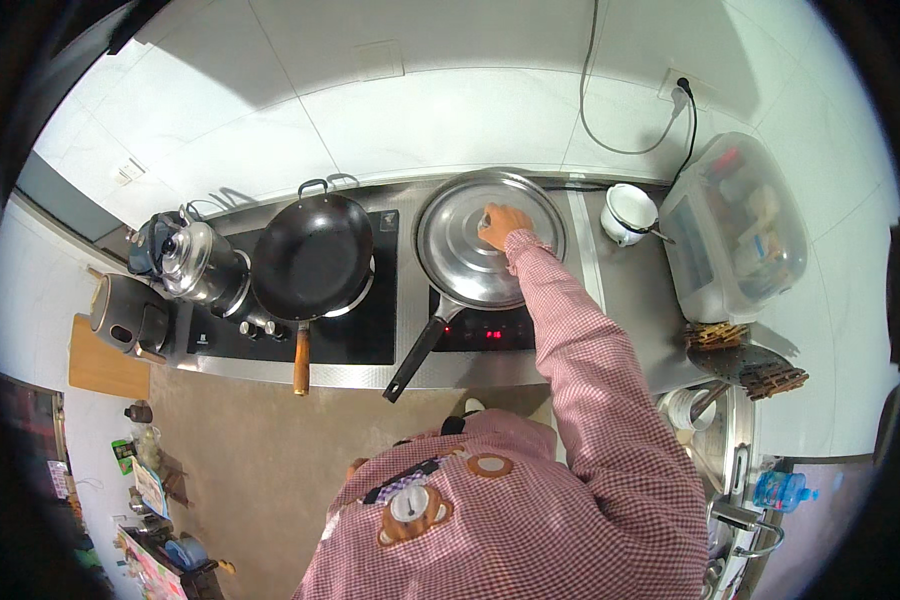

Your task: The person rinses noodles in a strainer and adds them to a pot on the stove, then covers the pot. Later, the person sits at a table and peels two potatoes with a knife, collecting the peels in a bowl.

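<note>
My right hand [504, 225] grips the knob at the centre of a round metal lid [461, 262]. The lid lies over a pan whose black handle [418, 360] points toward me, off to the lower left. Under the pan is an induction cooker [487, 335] with a lit red display. What the pan holds is hidden by the lid. Near the left side of my body, a small bit of my left hand [355, 466] shows; the rest is behind my checked clothing, so its fingers cannot be made out.
Left of the pan, a black wok [315, 259] with a wooden handle and a steel kettle [199, 262] stand on a gas hob [386, 300]. At right are a white enamel pot [628, 206], a translucent plastic bin [742, 232], a spatula-like utensil [720, 364] and a sink faucet [735, 515].
</note>
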{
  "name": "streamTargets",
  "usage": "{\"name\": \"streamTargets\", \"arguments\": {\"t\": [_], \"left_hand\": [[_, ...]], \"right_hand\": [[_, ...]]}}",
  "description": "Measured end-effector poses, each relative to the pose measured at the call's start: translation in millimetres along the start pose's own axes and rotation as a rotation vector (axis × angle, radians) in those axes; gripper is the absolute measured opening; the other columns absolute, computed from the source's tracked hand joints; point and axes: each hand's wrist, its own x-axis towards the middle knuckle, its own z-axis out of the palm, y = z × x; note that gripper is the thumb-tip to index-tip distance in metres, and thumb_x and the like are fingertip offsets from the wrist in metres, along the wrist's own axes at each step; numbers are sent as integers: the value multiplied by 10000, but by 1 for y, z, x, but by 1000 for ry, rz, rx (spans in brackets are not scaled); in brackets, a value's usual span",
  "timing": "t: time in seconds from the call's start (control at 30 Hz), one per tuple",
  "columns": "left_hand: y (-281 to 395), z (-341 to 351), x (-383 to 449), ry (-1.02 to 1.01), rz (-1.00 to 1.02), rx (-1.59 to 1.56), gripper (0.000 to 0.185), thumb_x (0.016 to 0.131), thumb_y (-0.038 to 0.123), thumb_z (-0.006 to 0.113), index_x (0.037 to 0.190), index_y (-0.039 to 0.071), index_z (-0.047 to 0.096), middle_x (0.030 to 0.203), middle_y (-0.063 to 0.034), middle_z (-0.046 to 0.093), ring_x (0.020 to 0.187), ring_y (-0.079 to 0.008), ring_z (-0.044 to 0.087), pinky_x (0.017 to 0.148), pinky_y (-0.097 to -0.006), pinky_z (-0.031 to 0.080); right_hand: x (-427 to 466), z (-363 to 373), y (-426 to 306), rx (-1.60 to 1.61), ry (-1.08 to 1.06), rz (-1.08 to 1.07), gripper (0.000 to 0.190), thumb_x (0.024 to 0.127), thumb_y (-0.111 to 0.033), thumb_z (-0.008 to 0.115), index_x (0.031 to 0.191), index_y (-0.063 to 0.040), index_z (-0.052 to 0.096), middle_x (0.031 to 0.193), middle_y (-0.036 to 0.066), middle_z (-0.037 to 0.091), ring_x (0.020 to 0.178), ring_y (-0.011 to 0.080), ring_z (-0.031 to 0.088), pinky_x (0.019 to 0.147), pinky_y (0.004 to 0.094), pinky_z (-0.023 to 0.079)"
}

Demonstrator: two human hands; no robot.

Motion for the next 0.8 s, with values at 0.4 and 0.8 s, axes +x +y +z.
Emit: {"name": "streamTargets", "arguments": {"t": [0.4,0.8], "left_hand": [[3,11,-5,1,-15,1,279,789,269,644,891,17,705,797,-161,699,745,-268,683,688,-387,536],[14,1,15,-44,43,53,281,787,282,643,882,25,707,792,-159,697,745,-277,680,693,-391,532]], "right_hand": [[-4,2,-5,-24,2,2,365,748,-339,656,1040,-125,614,950,138,679,907,334,654,785,446,514],[-26,-19,-27,-102,209,73,504,849,-530,570,1162,-135,577,1110,156,627,936,329,645,785,445,518]]}}
